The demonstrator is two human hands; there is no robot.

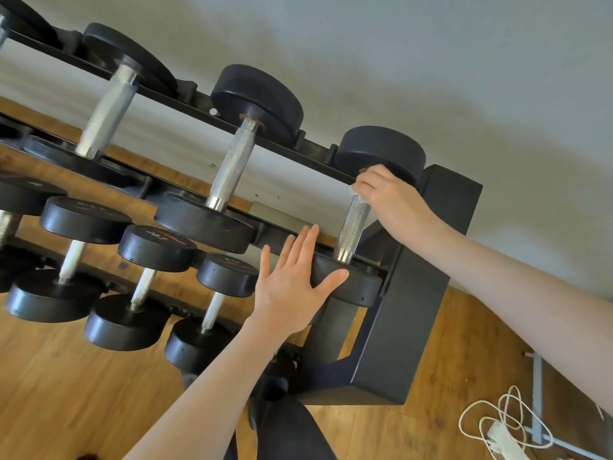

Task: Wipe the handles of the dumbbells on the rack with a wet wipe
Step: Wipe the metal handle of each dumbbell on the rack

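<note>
Wiping the far end of the rightmost dumbbell's knurled steel handle [352, 227], top tier of the black metal rack [414, 293].

Right hand [391, 194] clamped around a crumpled white wet wipe [356, 195] on that handle; left hand [292, 283] flat, fingers straight, bracing the near black rubber head [351, 280]. Risks: dumbbell rolling under the stroke, thin wipe snagging on knurling.
</note>
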